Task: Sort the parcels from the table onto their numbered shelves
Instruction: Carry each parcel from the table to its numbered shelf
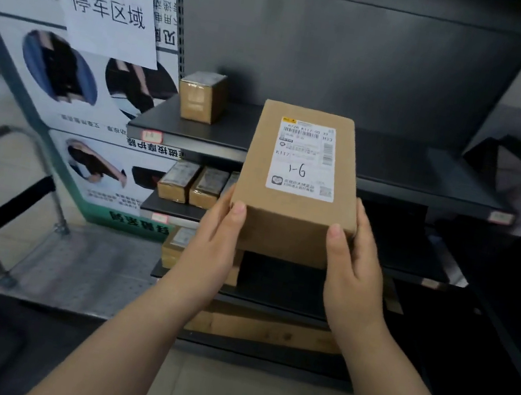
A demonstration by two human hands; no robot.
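While hands (210, 247) (354, 276) grip parcel (288, 230), label (306, 158) reads 1-6.

The dark shelf unit (346, 56) carries one small taped carton (200, 96) at the left end of its top shelf (414, 168), a row of small cartons (191, 185) on the second shelf (173, 209), another carton (175, 246) below, and flat cardboard (263, 332) lowest.

i see the brown cardboard parcel (296, 182), white label up with "1-6" handwritten on it, held at its near end between my left hand (213, 241) and right hand (355, 266), in front of the dark top shelf (395, 172), where a small taped parcel (200, 96) stands at the left.
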